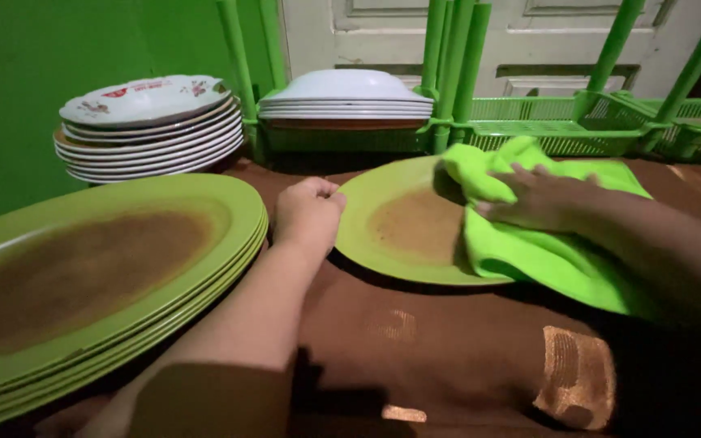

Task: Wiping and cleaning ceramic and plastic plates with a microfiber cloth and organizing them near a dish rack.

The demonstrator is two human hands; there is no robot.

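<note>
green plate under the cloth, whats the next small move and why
Probably sweep the bright green cloth leftward across the green plate. The right hand presses the cloth on the plate's right side only, its brownish centre lies uncovered, and the left hand steadies the left rim.

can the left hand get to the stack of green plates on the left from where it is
Probably yes. The left hand grips the rim of the green plate being wiped, and the stack of green plates lies right beside its forearm with nothing between them.
</note>
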